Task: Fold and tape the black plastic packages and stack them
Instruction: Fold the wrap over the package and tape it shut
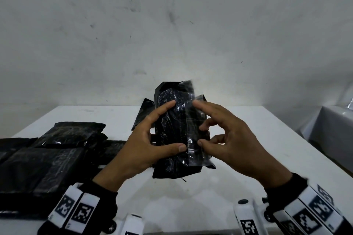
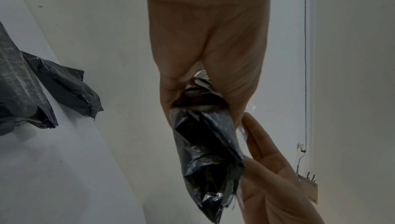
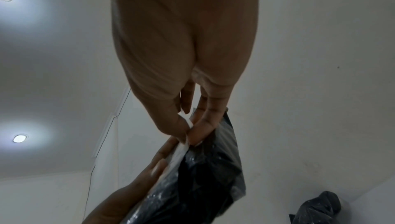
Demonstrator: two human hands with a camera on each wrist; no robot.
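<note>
Gripping the black package (image 1: 177, 131) upright above the bench (image 1: 248, 139), the left hand (image 1: 145, 145) curls round it while the right hand (image 1: 227, 139) pinches clear tape (image 1: 191, 120) against its side.

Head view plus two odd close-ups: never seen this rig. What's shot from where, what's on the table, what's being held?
No robot here: a person works bare-handed and wears three cameras. The big picture comes from a head camera that looks down at both hands. The other two come from cameras strapped to each wrist, by the white marker blocks, and look along the palm toward the fingers.

The left hand grips a folded black plastic package upright above the white table. The right hand pinches a strip of clear tape against the package; the right wrist view shows thumb and fingertips closed on it.

On the table to the left lie more black packages, some overlapping. Another package lies behind the held one.
</note>
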